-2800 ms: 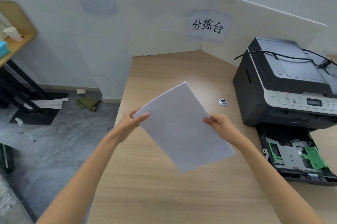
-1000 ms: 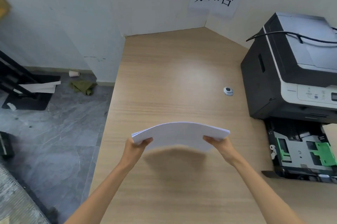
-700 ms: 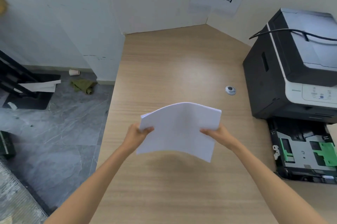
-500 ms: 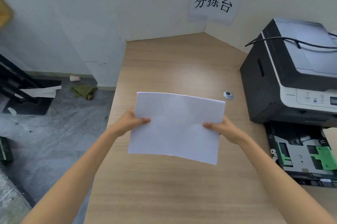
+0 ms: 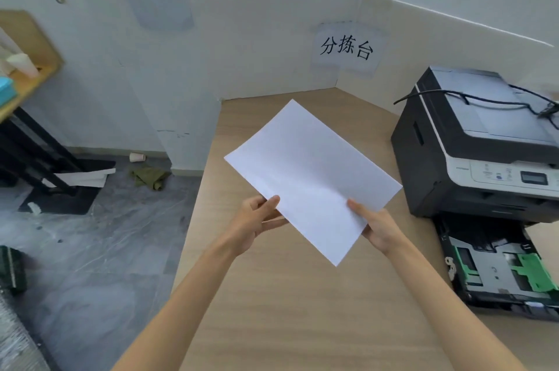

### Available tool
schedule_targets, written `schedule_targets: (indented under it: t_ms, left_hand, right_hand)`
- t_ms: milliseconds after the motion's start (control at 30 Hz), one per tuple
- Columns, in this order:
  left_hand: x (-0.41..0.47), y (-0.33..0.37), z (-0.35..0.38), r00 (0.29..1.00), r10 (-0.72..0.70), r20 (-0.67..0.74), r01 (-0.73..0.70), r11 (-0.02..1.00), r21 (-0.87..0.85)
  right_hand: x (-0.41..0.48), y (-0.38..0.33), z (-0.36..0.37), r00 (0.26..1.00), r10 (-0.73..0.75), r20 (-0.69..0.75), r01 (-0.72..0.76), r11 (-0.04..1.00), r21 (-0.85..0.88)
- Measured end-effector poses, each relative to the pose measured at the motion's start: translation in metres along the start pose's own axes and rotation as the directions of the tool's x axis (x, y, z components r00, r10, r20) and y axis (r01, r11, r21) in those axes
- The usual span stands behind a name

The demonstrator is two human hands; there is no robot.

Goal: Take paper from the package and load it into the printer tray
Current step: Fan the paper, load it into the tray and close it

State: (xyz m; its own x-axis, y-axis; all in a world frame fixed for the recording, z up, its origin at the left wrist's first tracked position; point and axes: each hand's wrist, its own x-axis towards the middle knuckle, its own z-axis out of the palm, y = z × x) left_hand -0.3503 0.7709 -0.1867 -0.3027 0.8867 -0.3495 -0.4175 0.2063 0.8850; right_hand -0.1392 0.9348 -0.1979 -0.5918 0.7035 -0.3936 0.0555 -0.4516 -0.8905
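**Paper's in hand, tray's open, just needs to go in**

So the stack of paper (image 5: 311, 177) is up in the air over the middle of the bench (image 5: 302, 310), held at its near end and turned diagonally, with one corner pointing off to the far wall. The left hand (image 5: 257, 225) is closed on the near-left edge, thumb on top and fingers underneath. The right hand (image 5: 376, 227) is pinching the near-right edge the same way. Neither hand is free, and both are clamped on the same stack.

No package anywhere that I can see, so I'd say the "take it out" part is done and this is the carry-and-square-up stage. The printer (image 5: 484, 144) sits at the right of the bench, and its tray (image 5: 499, 268) is pulled out toward the near side, looking empty with the green guides showing.

Next move, as I read it: swing the stack to the right, turn it so its edges line up with the tray, then lower it flat between the guides. The paper's floppy, so it could bow or fan out if the grip goes uneven, and a corner could catch on a guide.

Count:
- one paper stack (can't tell how many sheets)
- one printer
- one tray
- two hands
- one cable (image 5: 472, 98) lying across the printer top
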Motion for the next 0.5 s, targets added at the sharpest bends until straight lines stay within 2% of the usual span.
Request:
schedule_targets:
  t_ms: [100, 233, 333, 400, 500]
  left_hand:
    - [-0.001, -0.001, 0.014, 0.983, 0.025, -0.180, -0.024, 1.000, 0.008]
    - [-0.007, 0.001, 0.015, 0.974, 0.036, -0.224, -0.026, 0.998, 0.050]
    - [-0.015, 0.005, 0.012, 0.978, 0.056, -0.199, -0.043, 0.997, 0.066]
    - [-0.020, 0.010, 0.006, 0.986, 0.038, -0.160, -0.029, 0.998, 0.053]
    - [-0.028, 0.021, -0.004, 0.999, -0.019, -0.047, 0.022, 0.998, 0.067]
  right_hand:
    - [-0.015, 0.009, 0.009, 0.999, -0.029, -0.031, 0.030, 0.999, 0.029]
    - [-0.034, 0.013, 0.013, 0.999, -0.037, -0.018, 0.038, 0.998, 0.059]
    - [-0.043, 0.011, 0.005, 0.999, -0.033, 0.036, 0.030, 0.996, 0.083]
    - [-0.046, 0.002, -0.005, 0.998, -0.017, 0.063, 0.002, 0.976, 0.219]
    - [-0.051, -0.016, -0.022, 0.998, 0.060, 0.022, -0.063, 0.925, 0.375]
